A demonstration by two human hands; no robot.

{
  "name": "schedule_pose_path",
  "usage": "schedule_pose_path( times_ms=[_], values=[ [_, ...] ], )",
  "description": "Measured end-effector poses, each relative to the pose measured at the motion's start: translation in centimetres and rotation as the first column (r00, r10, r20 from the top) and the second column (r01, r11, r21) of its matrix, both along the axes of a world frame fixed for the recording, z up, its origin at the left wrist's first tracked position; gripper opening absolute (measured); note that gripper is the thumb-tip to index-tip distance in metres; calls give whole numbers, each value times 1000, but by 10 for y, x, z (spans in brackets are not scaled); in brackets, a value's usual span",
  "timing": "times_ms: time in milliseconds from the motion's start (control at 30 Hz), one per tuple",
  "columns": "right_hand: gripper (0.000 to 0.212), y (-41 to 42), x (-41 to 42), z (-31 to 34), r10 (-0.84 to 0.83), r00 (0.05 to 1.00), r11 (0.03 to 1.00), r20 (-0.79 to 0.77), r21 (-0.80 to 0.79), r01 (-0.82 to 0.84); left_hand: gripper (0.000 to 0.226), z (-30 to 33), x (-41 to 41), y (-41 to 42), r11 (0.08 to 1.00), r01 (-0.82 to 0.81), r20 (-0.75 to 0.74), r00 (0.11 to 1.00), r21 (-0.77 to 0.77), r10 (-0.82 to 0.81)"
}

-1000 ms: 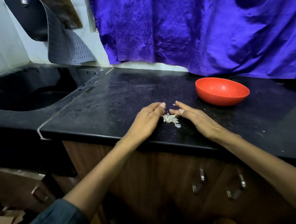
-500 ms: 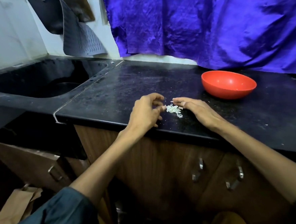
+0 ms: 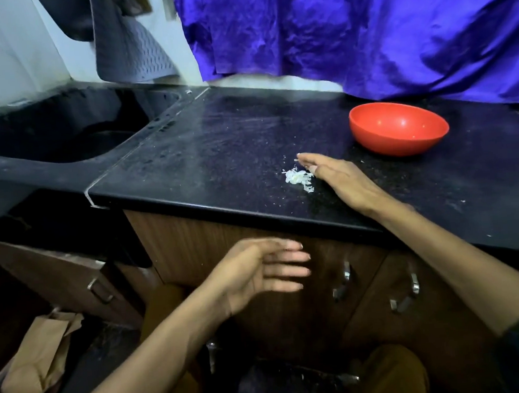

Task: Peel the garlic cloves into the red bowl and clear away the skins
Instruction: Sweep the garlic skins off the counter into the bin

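The little white pile of garlic skins (image 3: 298,179) lies on the black counter (image 3: 218,156), near its front edge. The right hand (image 3: 340,178) rests flat beside the pile, fingers straight, holding nothing. The left hand (image 3: 263,272) waits below the counter edge, open like a cup, and it looks empty. The red bowl (image 3: 398,127) sits further back. To do this well, I think the right hand should sweep slowly, so all skins drop into the left palm.
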State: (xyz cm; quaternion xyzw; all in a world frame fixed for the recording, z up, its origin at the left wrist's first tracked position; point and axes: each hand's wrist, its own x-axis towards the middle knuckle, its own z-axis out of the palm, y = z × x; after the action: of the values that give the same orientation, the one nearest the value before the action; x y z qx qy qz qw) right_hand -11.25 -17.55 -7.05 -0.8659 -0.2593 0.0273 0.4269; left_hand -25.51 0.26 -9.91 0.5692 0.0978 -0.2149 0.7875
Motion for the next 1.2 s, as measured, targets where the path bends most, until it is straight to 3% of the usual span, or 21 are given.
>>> schedule_pose_path(
  times_ms=[67,133,300,567,733,900,1200],
  values=[
    [40,1,0,-1,3,1000,999,27,-46,-2,34,-11,5,-1,968,46,-200,975,-247,-97],
    [41,1,1,-1,2,999,995,46,-99,3,44,-15,13,-2,901,7,-295,944,-435,-150],
    [42,10,17,8,-6,1000,992,11,-124,7,52,-12,25,-7,773,-64,-348,914,-631,-209],
    [82,35,20,22,38,998,986,-48,-157,-46,52,-15,35,-9,685,-85,-343,905,-724,-250],
    [51,29,-1,15,103,995,975,-16,-199,-104,54,-14,40,-5,690,-83,-365,890,-719,-273],
    [63,25,-30,11,66,997,986,-30,-150,-70,55,-15,43,-3,700,-97,-399,872,-708,-282],
    [57,30,-56,3,-3,995,999,-98,52,8,52,-9,43,-6,717,-130,-414,880,-685,-235]
  ],
)
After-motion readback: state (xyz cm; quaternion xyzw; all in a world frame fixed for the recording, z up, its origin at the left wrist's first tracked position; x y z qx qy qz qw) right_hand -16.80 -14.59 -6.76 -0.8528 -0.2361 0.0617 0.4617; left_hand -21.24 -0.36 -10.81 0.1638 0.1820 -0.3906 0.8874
